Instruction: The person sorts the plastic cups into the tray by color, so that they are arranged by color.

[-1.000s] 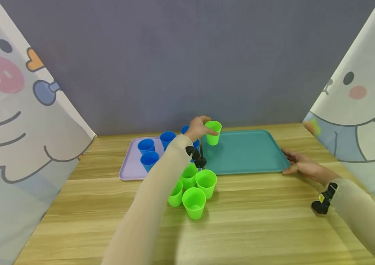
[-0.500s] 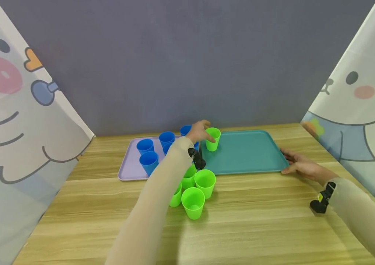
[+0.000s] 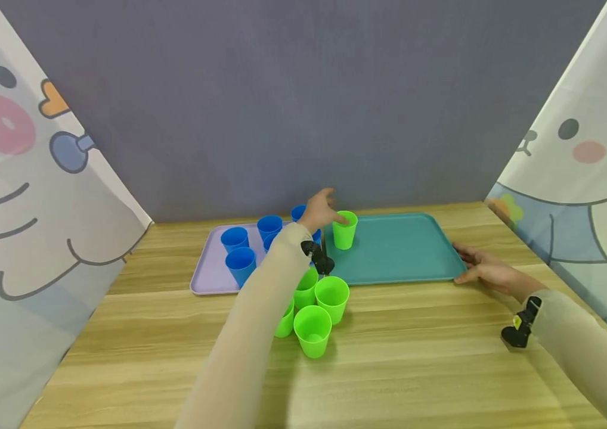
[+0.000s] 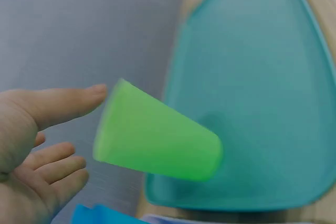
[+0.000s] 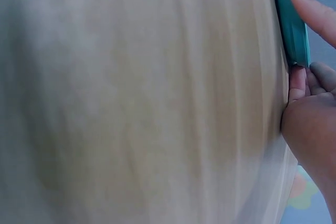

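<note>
A green plastic cup [image 3: 344, 235] stands upright on the left end of the teal tray [image 3: 402, 250]. Just left of its rim is my left hand [image 3: 316, 213], fingers spread; the left wrist view shows a small gap between the thumb [image 4: 68, 103] and the cup [image 4: 160, 135]. My right hand [image 3: 488, 271] holds the tray's near right corner, thumb at the front and fingers along the right side. In the right wrist view that hand [image 5: 312, 108] has its fingertips partly hidden behind the tray edge [image 5: 294, 24].
Several blue cups [image 3: 241, 265] stand on a lilac tray [image 3: 204, 271] at the left, partly covered by my left arm. Several green cups [image 3: 312, 333] stand on the wooden table [image 3: 416, 351] in front of the trays. A grey panel [image 3: 303, 107] rises behind.
The green cup has come down onto the teal tray. My left hand has let go of it and drawn slightly left. The right hand has stayed at the tray's corner.
</note>
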The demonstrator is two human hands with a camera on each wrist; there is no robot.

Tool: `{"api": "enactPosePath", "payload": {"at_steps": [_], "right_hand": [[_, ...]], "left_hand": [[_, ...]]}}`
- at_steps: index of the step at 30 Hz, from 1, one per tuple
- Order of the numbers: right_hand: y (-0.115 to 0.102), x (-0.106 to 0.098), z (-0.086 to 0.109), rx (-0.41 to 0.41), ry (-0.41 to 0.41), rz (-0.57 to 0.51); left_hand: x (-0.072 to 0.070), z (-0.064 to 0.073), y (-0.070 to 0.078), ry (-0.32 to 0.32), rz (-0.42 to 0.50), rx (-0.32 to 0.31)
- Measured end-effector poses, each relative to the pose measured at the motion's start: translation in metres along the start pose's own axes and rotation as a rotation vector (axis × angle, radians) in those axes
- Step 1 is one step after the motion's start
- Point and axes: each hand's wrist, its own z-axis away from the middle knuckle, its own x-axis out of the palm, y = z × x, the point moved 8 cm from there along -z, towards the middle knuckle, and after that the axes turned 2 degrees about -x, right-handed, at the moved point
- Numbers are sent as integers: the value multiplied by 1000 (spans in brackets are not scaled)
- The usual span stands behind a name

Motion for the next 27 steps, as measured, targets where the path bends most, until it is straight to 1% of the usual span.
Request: {"api": "enactPosePath", "payload": {"at_steps": [2,4,6,9,11,14,16,20,24,27], "right_hand": [[-1,1,0,1,-7,0],[-1,0,0,5,-11,7],[-1,0,1,4,-14,7],[-1,1,1,7,-21,21],[-1,1,1,5,-17,29],[-1,2,1,16,-16,47],[-1,2,1,30,-11,57],[0,0,2,35,-6,68],[0,-1,2,14,-10,44],[0,-1,1,13,-10,31]], "left_hand": [[-12,0,5,59,54,18],[-22,3,12,93,91,29],[-27,6,17,91,111,28],[-32,14,23,68,125,18],[-34,18,26,51,132,22],[-32,23,31,15,153,46],[-28,26,33,-25,176,71],[-12,38,35,-144,210,147],[5,56,36,-296,197,243],[17,73,36,-451,143,301]]}}
